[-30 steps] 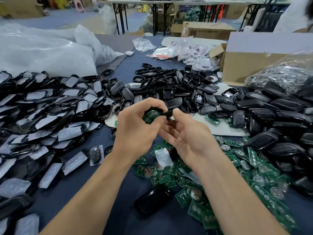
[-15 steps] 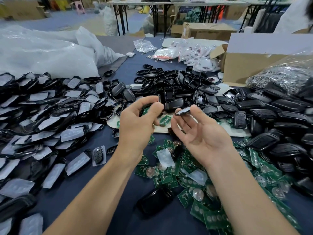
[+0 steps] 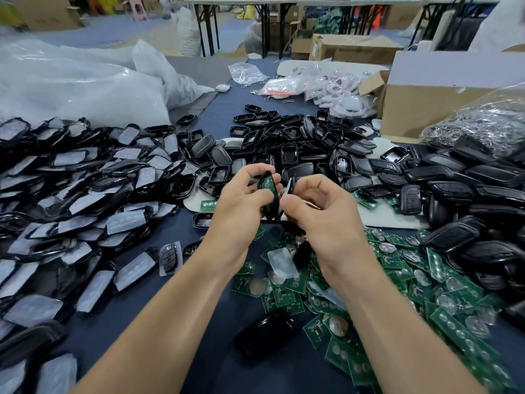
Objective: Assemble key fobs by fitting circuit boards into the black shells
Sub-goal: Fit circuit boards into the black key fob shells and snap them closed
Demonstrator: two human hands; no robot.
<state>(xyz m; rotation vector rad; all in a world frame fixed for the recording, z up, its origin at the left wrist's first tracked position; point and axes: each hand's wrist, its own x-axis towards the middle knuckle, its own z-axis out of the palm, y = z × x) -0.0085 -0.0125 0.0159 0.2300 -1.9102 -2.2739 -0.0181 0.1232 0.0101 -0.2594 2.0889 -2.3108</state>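
Note:
My left hand grips a black shell half with a green circuit board seated in it, held on edge above the table. My right hand pinches a second thin black shell piece right beside it, the two parts almost touching. Loose green circuit boards with coin cells lie scattered under and right of my hands. Empty black shells are heaped behind my hands.
Film-covered black fobs pile at the left, closed black shells at the right. One black shell lies near between my forearms. A cardboard box, plastic bags and a bag of metal parts stand behind.
My hands had drawn apart half a second ago; now they have come together again, the right hand's black piece brought against the shell with the board in the left.

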